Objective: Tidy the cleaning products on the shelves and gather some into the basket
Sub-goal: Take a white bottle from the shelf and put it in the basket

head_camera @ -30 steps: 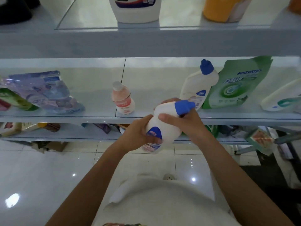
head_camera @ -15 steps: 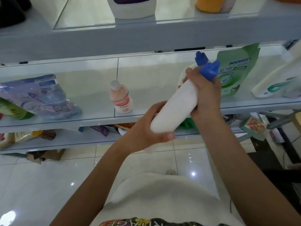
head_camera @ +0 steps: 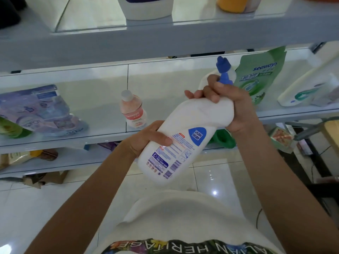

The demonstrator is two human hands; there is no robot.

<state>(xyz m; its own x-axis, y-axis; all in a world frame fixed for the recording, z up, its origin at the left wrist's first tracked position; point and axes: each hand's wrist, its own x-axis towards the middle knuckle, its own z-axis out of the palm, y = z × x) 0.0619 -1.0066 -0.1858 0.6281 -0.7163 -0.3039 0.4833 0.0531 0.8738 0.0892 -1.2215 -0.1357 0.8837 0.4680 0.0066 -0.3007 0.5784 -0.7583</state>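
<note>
Just in front of the middle glass shelf (head_camera: 102,114), a white plastic bottle with a blue cap (head_camera: 185,129) slants in mid-air, the left hand (head_camera: 146,138) clamping its grip round the base, the right hand (head_camera: 229,103) round the neck.

Soft, even indoor light with a cool greenish cast fills the scene, and shadows are faint. The glossy tiled floor (head_camera: 214,193) throws back small bright spots of glare, and the glass shelves (head_camera: 102,110) carry a pale sheen. Wide-angle distortion bows the shelf edges towards the corners, and the whole picture is slightly soft
</note>
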